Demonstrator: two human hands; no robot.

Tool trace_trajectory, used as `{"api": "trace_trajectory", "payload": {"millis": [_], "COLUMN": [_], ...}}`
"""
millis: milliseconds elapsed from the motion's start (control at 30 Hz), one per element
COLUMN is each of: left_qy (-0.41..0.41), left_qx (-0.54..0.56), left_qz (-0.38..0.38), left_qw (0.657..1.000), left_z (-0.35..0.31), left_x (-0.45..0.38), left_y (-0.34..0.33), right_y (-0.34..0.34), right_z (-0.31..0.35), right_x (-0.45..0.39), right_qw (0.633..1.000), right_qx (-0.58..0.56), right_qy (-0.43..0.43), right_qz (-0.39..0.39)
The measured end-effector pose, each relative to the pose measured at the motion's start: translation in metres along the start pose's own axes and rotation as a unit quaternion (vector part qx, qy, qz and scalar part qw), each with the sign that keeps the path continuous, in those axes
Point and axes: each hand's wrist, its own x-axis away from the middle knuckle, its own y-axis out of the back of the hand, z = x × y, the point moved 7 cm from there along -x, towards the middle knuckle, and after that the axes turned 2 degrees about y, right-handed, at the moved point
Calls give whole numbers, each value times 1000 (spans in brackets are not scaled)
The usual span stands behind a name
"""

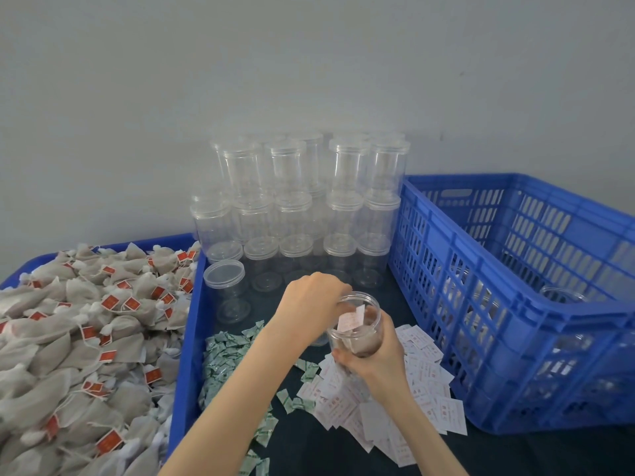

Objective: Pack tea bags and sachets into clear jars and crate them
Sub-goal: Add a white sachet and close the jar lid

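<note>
The open clear plastic jar [355,326] tilted, mouth toward eleven o'clock, above the white paper sachets [395,403]. The right hand [378,359] clasped its base; the left hand [314,297] pinched a white sachet [350,319] inside. The blue slotted crate [515,304] stood at three o'clock.

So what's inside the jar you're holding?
The open jar holds a white sachet with pink print and what looks like a tea bag beneath it. The right hand covers the jar's bottom.
</note>
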Motion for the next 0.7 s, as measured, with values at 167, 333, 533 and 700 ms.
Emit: {"api": "trace_trajectory", "payload": {"millis": [167,333,533,700], "left_qy": [34,65,111,118], "left_qx": [300,346,387,359], "left_qz": [44,126,64,31], "left_qw": [952,927,913,926], "left_z": [24,20,37,35], "left_x": [20,31,34,38], "left_y": [-12,-43,-43,-31], "right_y": [1,-5,-7,-3], "right_z": [7,14,29,56], "right_x": [-1,-3,-2,-16], "right_qw": [1000,999,986,980], "right_qx": [-1,8,-2,48], "right_qy": [-11,-25,-27,-8], "right_qz": [4,24,164,191]}}
